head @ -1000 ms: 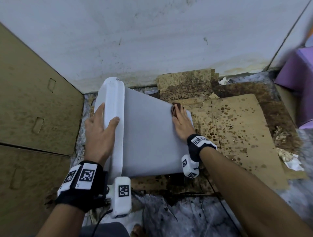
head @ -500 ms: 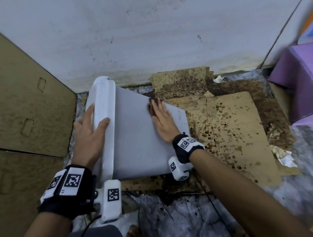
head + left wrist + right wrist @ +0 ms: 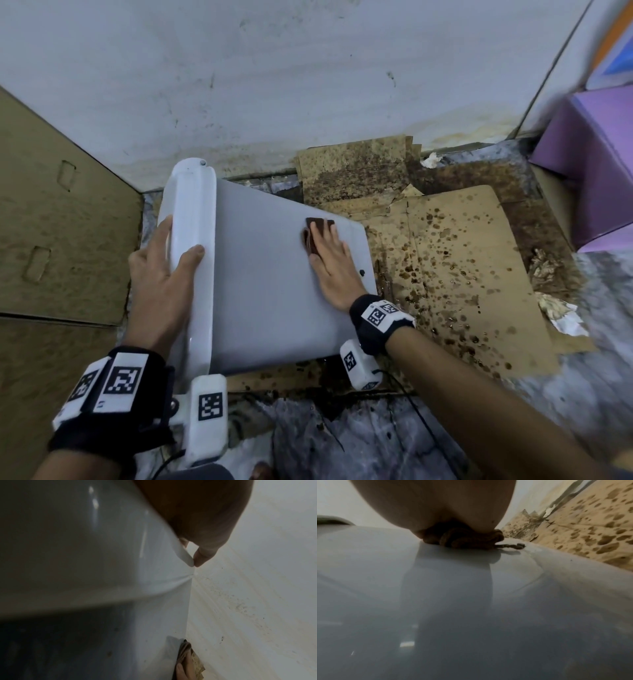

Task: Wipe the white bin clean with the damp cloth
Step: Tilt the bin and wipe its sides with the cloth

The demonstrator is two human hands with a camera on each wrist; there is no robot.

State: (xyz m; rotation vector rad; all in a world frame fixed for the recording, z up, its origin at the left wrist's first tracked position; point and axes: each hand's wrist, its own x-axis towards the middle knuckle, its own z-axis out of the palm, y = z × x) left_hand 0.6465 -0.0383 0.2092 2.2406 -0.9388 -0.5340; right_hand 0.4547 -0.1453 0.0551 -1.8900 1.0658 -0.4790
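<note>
The white bin (image 3: 260,291) lies on its side on the floor, rim to the left and base to the right. My left hand (image 3: 164,274) grips the thick rim, thumb hooked over its near face and fingers on the far side. My right hand (image 3: 330,263) lies flat on the bin's upper side near the base and presses the brown damp cloth (image 3: 317,228) under straight fingers. In the right wrist view the bunched cloth (image 3: 462,539) sits under my palm on the glossy bin (image 3: 471,601). The left wrist view shows the bin's rim (image 3: 85,547) and the distant cloth (image 3: 185,650).
A white wall (image 3: 308,85) rises just behind the bin. Stained, spotted cardboard (image 3: 462,274) covers the floor to the right, with crumpled paper (image 3: 558,311) beyond it. Brown cardboard panels (image 3: 58,222) stand at the left and a purple box (image 3: 596,178) at the far right.
My right hand slid the cloth from the bin's base end leftward along its side, then a little way back toward the base. My left hand kept its hold on the rim.
</note>
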